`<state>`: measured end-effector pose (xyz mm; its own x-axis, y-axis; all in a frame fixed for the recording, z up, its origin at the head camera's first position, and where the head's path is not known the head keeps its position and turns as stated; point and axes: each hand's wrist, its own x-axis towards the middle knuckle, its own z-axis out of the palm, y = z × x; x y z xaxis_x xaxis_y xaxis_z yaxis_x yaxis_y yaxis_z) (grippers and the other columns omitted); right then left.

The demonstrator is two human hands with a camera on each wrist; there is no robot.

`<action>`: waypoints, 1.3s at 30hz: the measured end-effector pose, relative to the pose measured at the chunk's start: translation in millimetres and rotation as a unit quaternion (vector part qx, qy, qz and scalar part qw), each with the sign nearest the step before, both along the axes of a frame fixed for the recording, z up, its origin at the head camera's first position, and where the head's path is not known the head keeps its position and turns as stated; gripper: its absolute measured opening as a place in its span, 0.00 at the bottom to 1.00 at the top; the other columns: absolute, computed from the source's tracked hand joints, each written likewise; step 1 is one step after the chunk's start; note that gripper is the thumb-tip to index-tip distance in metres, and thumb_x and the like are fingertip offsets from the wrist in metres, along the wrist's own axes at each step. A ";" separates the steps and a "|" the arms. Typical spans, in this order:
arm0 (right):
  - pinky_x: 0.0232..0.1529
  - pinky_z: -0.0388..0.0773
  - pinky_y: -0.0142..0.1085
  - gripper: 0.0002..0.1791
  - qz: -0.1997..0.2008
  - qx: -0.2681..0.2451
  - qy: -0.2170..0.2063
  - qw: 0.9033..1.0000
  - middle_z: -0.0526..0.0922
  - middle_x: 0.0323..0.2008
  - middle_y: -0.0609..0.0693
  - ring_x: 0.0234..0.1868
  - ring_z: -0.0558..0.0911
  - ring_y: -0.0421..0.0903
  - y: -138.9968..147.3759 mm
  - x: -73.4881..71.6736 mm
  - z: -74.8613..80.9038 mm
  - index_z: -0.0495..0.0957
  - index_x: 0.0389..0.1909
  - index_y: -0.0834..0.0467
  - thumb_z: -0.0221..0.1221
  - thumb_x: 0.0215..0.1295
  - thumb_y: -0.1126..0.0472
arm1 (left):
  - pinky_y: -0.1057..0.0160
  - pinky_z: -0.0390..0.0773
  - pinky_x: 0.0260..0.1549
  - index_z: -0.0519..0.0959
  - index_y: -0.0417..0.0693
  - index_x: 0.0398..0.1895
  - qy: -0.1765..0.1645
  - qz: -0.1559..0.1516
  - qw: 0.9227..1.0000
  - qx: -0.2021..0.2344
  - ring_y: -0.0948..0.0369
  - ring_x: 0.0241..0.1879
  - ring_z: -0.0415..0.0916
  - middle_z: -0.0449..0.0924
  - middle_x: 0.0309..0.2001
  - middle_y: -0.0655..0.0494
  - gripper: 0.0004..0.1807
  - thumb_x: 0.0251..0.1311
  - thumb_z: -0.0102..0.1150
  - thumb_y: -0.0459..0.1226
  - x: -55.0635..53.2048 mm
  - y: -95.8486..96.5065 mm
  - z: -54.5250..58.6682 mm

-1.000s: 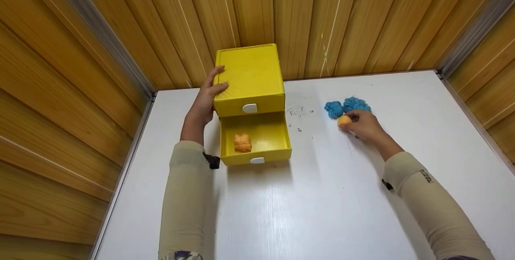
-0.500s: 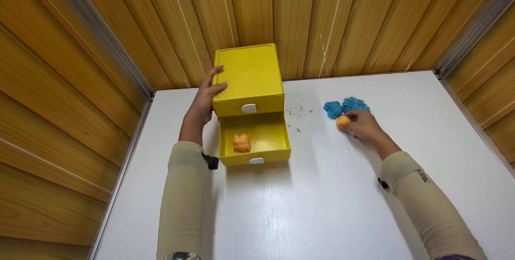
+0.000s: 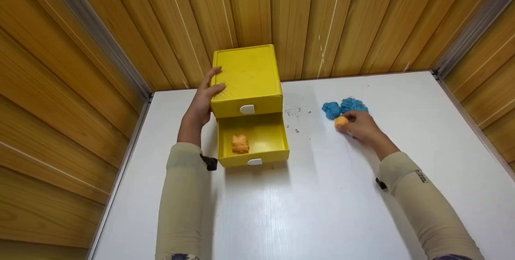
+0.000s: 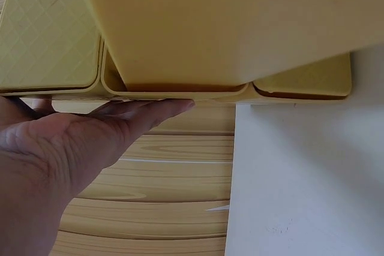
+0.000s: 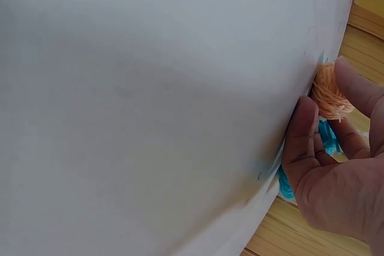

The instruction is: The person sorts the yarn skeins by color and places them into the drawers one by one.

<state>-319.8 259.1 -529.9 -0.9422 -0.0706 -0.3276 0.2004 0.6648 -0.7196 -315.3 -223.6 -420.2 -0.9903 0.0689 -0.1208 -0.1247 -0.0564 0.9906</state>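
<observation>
My left hand [image 3: 205,98] lies against the left side of a yellow drawer unit [image 3: 249,73], with fingertips over its top edge. In the left wrist view the fingers [image 4: 156,112] stretch along the unit's side. The lower drawer [image 3: 267,141] is pulled out, and a small orange yarn bundle [image 3: 240,144] lies inside it, toward the left. The upper drawer [image 3: 263,107] is closed. At the right, my right hand [image 3: 364,125] pinches a second orange yarn bundle [image 5: 330,91] between thumb and fingers, close over the table. Just behind it sit two blue yarn bundles [image 3: 331,110], partly covered by the hand.
The white table [image 3: 281,211] meets a wood-panelled wall [image 3: 297,18] at the back, and panels also rise at both sides. Small dark marks [image 3: 293,112] dot the tabletop between the drawer unit and the blue bundles.
The whole head view has shifted slightly left. Both hands keep their places, the right still pinching the orange yarn bundle, the left still at the drawer unit.
</observation>
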 end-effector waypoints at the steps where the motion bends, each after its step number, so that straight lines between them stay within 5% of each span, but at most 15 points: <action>1: 0.44 0.80 0.34 0.34 0.000 -0.001 0.000 1.000 0.73 0.68 0.64 0.58 0.74 0.56 0.0 -0.2 0.0 0.70 0.73 0.61 0.67 0.73 0.50 | 0.45 0.72 0.76 0.61 0.78 0.80 0.000 0.001 1.000 0.001 0.47 0.81 0.59 0.37 0.89 0.56 0.32 0.78 0.53 0.43 -0.1 -0.2 0.0; 16: 0.47 0.80 0.35 0.37 -0.016 -0.023 0.008 1.000 0.71 0.72 0.64 0.60 0.74 0.56 -1.6 1.6 -1.3 0.66 0.77 0.62 0.63 0.75 0.50 | 0.45 0.72 0.76 0.61 0.78 0.80 0.004 0.002 1.000 0.003 0.48 0.82 0.58 0.36 0.89 0.57 0.32 0.77 0.53 0.43 0.3 -1.1 2.5; 26: 0.45 0.84 0.36 0.37 -0.045 -0.063 -0.029 0.997 0.73 0.68 0.61 0.54 0.80 0.51 4.9 4.5 5.2 0.65 0.79 0.60 0.63 0.75 0.49 | 0.45 0.72 0.76 0.61 0.77 0.80 0.004 0.003 1.000 0.006 0.49 0.82 0.57 0.37 0.89 0.56 0.32 0.77 0.53 0.42 -0.2 1.6 0.2; 39: 0.40 0.85 0.30 0.38 -0.016 -0.062 0.046 0.997 0.78 0.59 0.61 0.50 0.86 0.54 -1.2 31.4 34.0 0.69 0.76 0.60 0.66 0.73 0.45 | 0.46 0.72 0.75 0.61 0.77 0.80 0.003 0.003 1.000 0.007 0.49 0.80 0.59 0.38 0.89 0.56 0.32 0.77 0.52 0.43 0.4 2.1 0.7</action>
